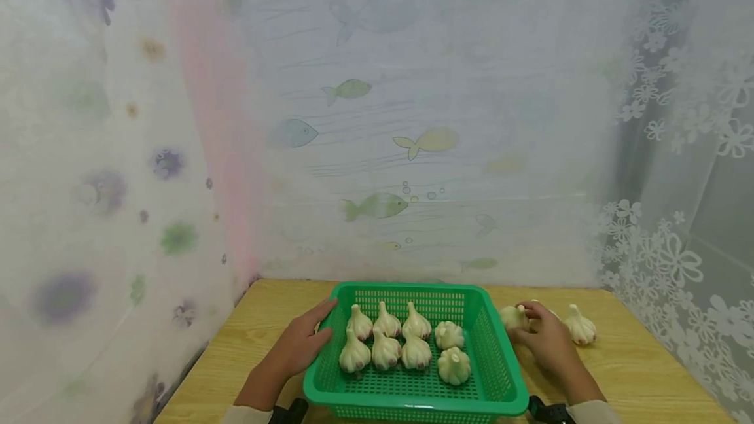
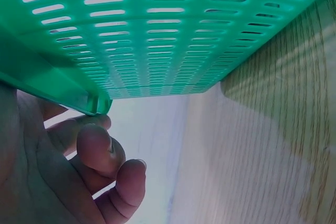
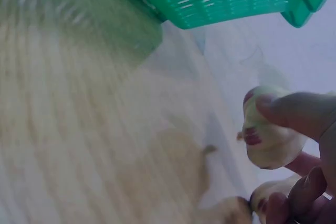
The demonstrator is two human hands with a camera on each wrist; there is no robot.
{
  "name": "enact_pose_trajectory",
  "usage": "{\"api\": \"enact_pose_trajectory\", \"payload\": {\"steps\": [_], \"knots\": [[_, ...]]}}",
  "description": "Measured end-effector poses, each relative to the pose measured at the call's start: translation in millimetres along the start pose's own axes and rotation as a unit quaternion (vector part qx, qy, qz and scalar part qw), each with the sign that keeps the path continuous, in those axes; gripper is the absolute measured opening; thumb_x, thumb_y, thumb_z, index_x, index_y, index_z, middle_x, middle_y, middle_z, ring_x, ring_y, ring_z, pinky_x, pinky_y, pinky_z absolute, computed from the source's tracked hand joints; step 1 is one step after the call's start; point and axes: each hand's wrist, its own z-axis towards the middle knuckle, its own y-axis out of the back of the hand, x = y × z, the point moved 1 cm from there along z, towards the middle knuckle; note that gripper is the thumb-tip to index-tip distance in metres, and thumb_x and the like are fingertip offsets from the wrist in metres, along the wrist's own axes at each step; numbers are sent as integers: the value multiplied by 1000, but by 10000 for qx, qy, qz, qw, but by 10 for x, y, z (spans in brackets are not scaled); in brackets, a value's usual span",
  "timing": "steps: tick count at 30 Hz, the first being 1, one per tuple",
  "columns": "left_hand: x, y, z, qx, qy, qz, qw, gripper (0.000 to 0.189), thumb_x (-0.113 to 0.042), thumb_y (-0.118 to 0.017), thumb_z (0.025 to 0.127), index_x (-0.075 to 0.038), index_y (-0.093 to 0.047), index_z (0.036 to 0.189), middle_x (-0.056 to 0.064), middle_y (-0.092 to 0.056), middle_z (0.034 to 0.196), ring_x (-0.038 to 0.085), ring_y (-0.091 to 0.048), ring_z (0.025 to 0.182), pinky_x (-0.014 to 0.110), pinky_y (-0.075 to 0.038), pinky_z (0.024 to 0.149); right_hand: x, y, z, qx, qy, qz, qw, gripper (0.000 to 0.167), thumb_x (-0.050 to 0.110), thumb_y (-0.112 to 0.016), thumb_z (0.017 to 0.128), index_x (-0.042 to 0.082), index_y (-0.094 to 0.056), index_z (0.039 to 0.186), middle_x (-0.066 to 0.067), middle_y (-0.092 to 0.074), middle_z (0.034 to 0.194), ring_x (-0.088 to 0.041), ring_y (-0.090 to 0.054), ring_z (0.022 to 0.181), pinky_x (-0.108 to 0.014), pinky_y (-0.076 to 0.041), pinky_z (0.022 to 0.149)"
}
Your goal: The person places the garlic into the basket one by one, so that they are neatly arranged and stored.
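Observation:
Several pale garlic bulbs (image 1: 385, 352) sit inside a green plastic basket (image 1: 412, 403), most with stems up. At the basket's left rim, my left hand (image 1: 297, 339) holds on, its fingers (image 2: 102, 150) curled below the rim in the left wrist view. Right of the basket, my right hand (image 1: 549, 339) pinches a garlic bulb (image 3: 273, 135) between thumb and fingers, off the tabletop. Beside its lower fingers is another bulb (image 3: 268, 195), partly hidden. One more garlic bulb (image 1: 581, 327) stands on the table just right of that hand.
The wood-grain table (image 1: 230, 358) extends to both sides of the basket. Behind it hangs a pale curtain (image 1: 424, 234) with printed fish, and a flower-patterned curtain (image 1: 677, 267) hangs along the right.

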Motion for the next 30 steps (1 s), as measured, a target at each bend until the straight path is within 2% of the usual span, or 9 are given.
{"api": "enact_pose_trajectory", "payload": {"steps": [5, 12, 18, 25, 30], "knots": [[-46, 26, -9, -46, 12, -3, 10000, 58, -19, -45, 107, -16, -34, 164, 11, -28, 170, 39, -31, 155, 62, -38, 115, 79, 67, 26, -192, 96, -196, 9996, 77, 47, -75, 93, 3, -50, 151, -29, -55, 145, -52, -52, 130, -63, -52, 93], [-23, 25, -19, -54, 44, -21, 10000, 58, -19, -45, 108, -17, -33, 164, 10, -28, 170, 39, -31, 155, 62, -38, 115, 181, 150, 64, -413, 326, -479, 9975, 78, 51, -77, 90, 3, -56, 147, -27, -60, 140, -51, -56, 126, -61, -53, 88], [-22, 7, -24, -82, 49, -7, 10000, 58, -19, -45, 106, -19, -34, 164, 9, -29, 170, 38, -33, 154, 61, -38, 115, 344, 317, 78, -566, 533, -668, 9947, 77, 52, -75, 91, 1, -56, 146, -29, -61, 138, -53, -56, 122, -66, -50, 89], [16, -9, -4, -60, 7, -37, 10000, 58, -21, -45, 108, -20, -33, 164, 8, -29, 170, 37, -34, 154, 58, -42, 112, 516, 458, 124, -631, 706, -833, 9920, 76, 54, -72, 92, 3, -56, 146, -30, -60, 137, -52, -57, 119, -63, -52, 84], [19, -8, -2, -28, 13, -80, 10000, 57, -20, -45, 108, -20, -33, 164, 9, -28, 170, 37, -35, 153, 56, -44, 109, 626, 481, 142, -657, 877, -917, 9897, 76, 55, -73, 92, 4, -57, 145, -26, -62, 137, -50, -57, 121, -64, -52, 86]]}}
